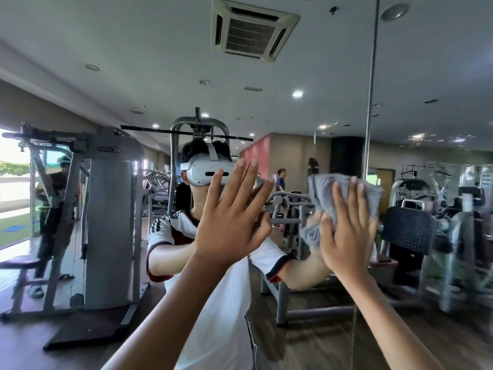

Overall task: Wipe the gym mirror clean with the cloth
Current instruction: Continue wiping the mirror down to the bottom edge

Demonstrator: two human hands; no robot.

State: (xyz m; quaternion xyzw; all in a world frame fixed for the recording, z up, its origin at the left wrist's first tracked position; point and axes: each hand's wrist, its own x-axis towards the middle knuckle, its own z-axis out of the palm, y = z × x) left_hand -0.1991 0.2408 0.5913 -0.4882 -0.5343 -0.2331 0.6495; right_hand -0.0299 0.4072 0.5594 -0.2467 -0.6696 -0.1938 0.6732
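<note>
Your left hand (232,217) is flat against the mirror (333,76), fingers spread wide and empty, its reflection meeting it palm to palm. Your right hand (346,231) presses a grey cloth (320,190) against the glass, just to the right of the left hand, fingers stretched over the cloth so it bunches out above and to the left of them. The cloth sits at about head height on the mirror, left of a vertical seam (371,84) between glass panels. To the right of that seam the glass looks smeared and hazy. The mirror shows your reflection in a white headset (206,172) and white shirt, with gym machines (106,209) behind you.
</note>
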